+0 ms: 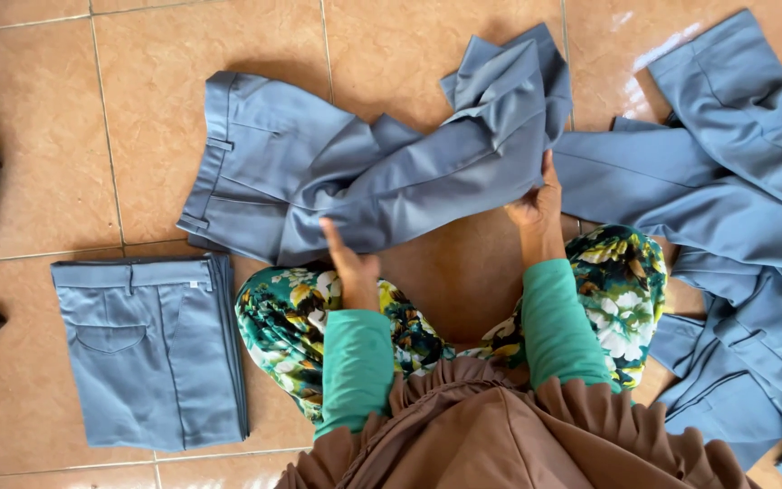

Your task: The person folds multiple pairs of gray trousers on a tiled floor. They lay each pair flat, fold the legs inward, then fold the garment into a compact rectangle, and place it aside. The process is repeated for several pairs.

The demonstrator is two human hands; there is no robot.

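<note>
On the floor, twelve o'clock: blue-grey trousers, legs bunched.
Left hand: flat and open on their lower edge.
Right hand: gripping a leg.
Eight o'clock: folded trousers.
Three o'clock: loose trouser pile.

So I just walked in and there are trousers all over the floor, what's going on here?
A person sitting on the tiled floor has both hands on a pair of blue-grey trousers spread before them: left hand on the near edge, right hand gripping the legs. A folded stack lies to their left, an unfolded heap to their right.
</note>
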